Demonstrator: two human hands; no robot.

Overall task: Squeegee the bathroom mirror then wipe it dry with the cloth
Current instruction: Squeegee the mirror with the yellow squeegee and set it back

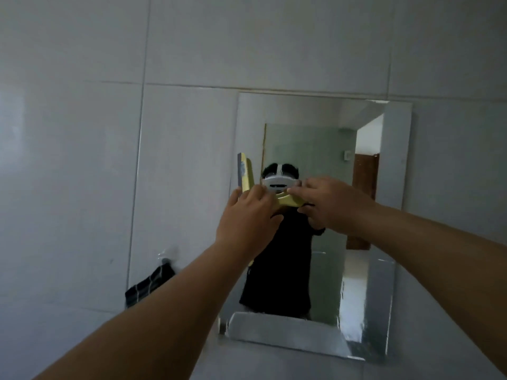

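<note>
A frameless rectangular mirror hangs on the white tiled wall. In front of its left part I hold a yellow squeegee, its blade standing upright along the mirror's left edge. My left hand grips the squeegee near the head. My right hand pinches the yellow handle from the right. A dark checked cloth hangs from a hook on the wall, left of and below the mirror.
The mirror reflects a person in a dark top and a doorway behind. White wall tiles surround the mirror. Streaks show on the mirror's lower part.
</note>
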